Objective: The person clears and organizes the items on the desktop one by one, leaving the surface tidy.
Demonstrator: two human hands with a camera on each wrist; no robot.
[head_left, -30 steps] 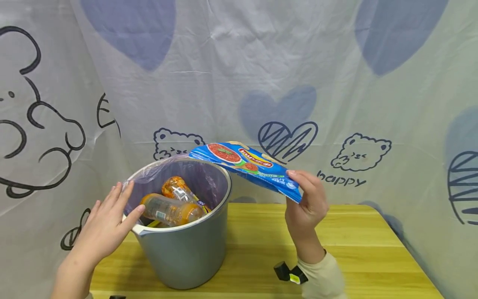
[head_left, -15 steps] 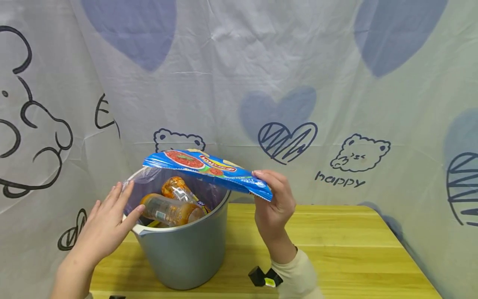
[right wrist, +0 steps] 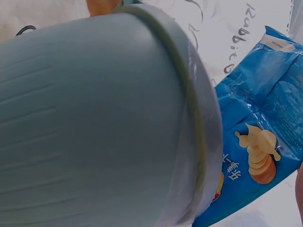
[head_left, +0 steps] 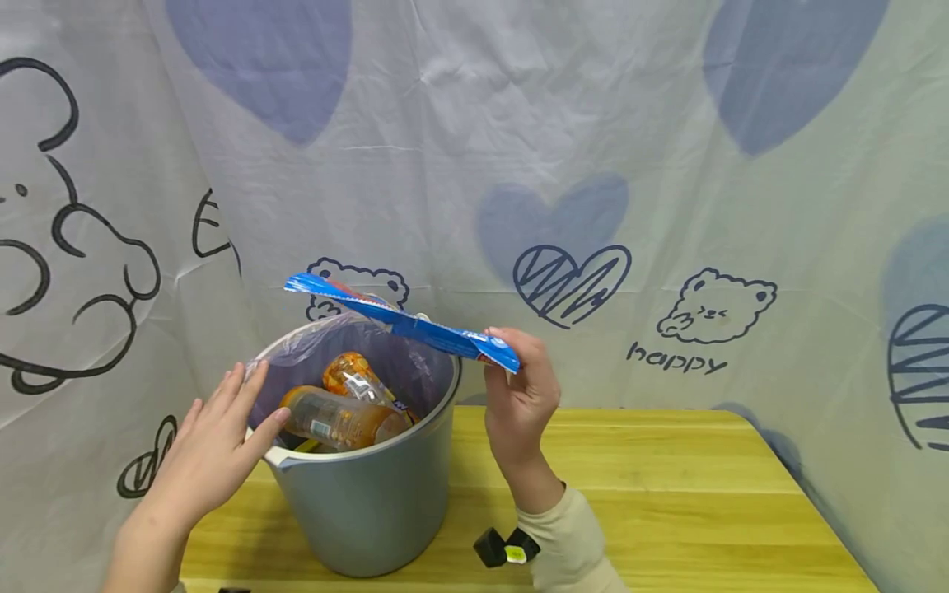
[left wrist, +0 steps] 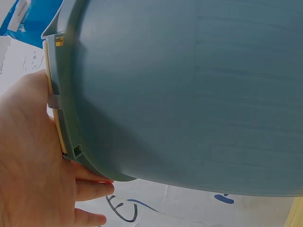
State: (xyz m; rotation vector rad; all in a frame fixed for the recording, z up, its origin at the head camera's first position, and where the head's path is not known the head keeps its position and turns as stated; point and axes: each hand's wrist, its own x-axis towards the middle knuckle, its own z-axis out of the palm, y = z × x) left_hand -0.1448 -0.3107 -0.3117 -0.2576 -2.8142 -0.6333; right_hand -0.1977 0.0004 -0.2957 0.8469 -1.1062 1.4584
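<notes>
A grey-blue trash bin (head_left: 363, 511) with a thin plastic liner (head_left: 296, 350) stands on the table. In the head view, my right hand (head_left: 522, 403) pinches one end of a blue chip bag (head_left: 423, 329). The bag hangs tilted over the bin's far right rim, seen nearly edge-on; its back (right wrist: 265, 127) shows in the right wrist view. My left hand (head_left: 211, 453) rests at the bin's left rim, its fingers straight. Inside the bin lie an orange-tinted plastic bottle (head_left: 334, 418) and a second orange item with clear plastic (head_left: 356, 375); what is beneath them is mostly hidden.
The yellow wood-grain table (head_left: 667, 494) reaches out to the right of the bin. A pale cloth (head_left: 474, 107) printed with hearts and bears hangs behind and at the sides. A black device (head_left: 507, 548) sits at my right wrist.
My right hand has carried the chip bag leftward over the bin, then tilted it so its printed front is turned largely out of view. The left hand has stayed at the rim.
</notes>
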